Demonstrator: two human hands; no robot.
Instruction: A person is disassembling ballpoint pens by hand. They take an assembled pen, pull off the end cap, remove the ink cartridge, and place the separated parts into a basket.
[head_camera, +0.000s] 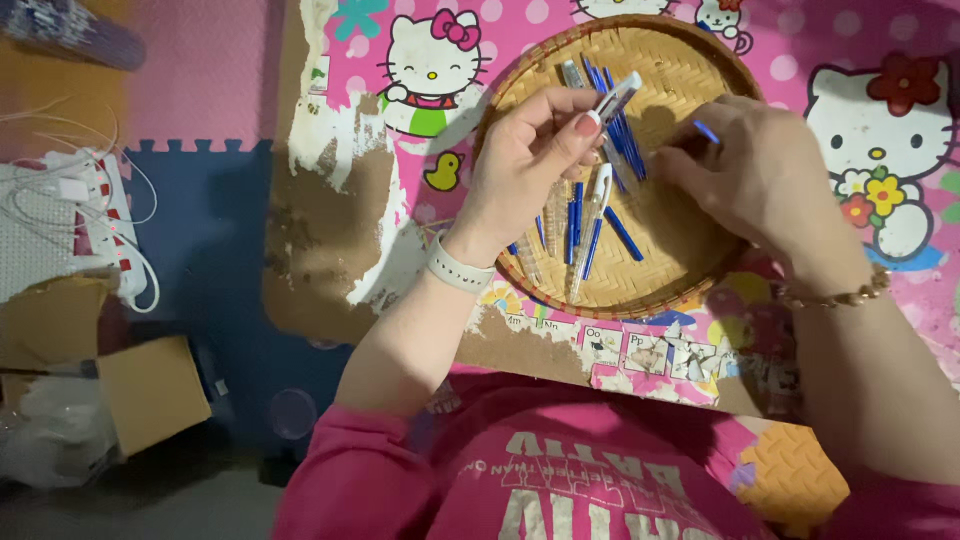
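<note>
— What's in the left hand (525, 165)?
— A pen barrel (612, 100), white and clear plastic, pinched between thumb and fingertips and held just above the woven basket (690, 60). It sticks out up and to the right of the fingers, toward the other hand.
— And the right hand (765, 175)?
— Its fingers are pressed together on a small blue piece (706, 131), probably a cap or a refill tip; it is too small to tell which. It sits near the barrel's free end, not touching it.
— How would these parts handle?
— Light, stiff and smooth, I'd judge, so a bit slippery. The barrel is best held near its middle, as it is now, leaving the end free. The blue piece only allows a fingertip pinch.
— The rest?
— More blue pen parts (622, 140) and clear tubes (556, 215) lie loose in the basket below both hands, on a pink cartoon mat (850, 40).
</note>
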